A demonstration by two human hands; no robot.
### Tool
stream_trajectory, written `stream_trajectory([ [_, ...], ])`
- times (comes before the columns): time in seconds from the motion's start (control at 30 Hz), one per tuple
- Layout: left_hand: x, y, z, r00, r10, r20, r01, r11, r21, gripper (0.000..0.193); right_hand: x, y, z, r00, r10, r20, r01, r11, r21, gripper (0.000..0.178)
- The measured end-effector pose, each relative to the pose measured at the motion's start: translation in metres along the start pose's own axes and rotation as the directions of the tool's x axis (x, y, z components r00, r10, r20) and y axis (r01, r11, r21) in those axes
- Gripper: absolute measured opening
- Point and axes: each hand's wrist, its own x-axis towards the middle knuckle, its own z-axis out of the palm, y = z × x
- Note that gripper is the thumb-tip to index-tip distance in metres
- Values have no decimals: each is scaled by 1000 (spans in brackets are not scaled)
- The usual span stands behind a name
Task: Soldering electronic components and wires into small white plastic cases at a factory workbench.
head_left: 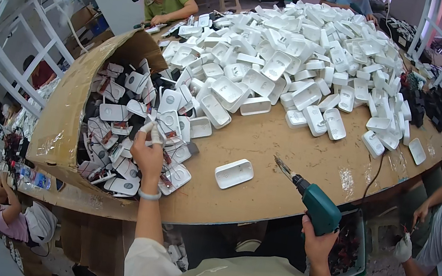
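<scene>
My left hand, with white coverings on some fingertips, reaches into a heap of white plastic covers with wires at the cardboard box's mouth. Its fingers close on the edge of a white plastic cover, partly hidden among the others. In my right hand is a dark green power screwdriver, gripped by the handle. The tool's bit end points up and left over the table. Between my hands a single white plastic shell lies with its hollow side up, touched by neither hand.
A large pile of white plastic shells covers the table's far part. The cardboard box lies on its side at left. A dark cord crosses the table's right edge. Below stands a green-rimmed bin. Several people work around the table.
</scene>
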Motion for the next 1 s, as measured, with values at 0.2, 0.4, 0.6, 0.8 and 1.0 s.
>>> stream_trajectory([
  [0.2,-57,54,-29,979,60,193,-31,989,-147,19,9,-24,4,986,164,-29,-158,976,150,16],
  [0.4,-120,89,-14,834,-92,545,245,945,-216,18,9,-16,0,985,171,39,-171,985,18,22],
  [0.6,-140,118,4,848,73,525,-37,996,-80,16,2,-8,4,964,231,133,-229,973,-30,18],
  [0.8,-107,134,21,698,92,710,-207,975,77,12,10,-2,12,974,106,201,-91,992,-82,19],
  [1.0,-102,123,50,774,275,570,-408,906,117,9,29,4,29,966,-112,234,148,978,-144,19],
])
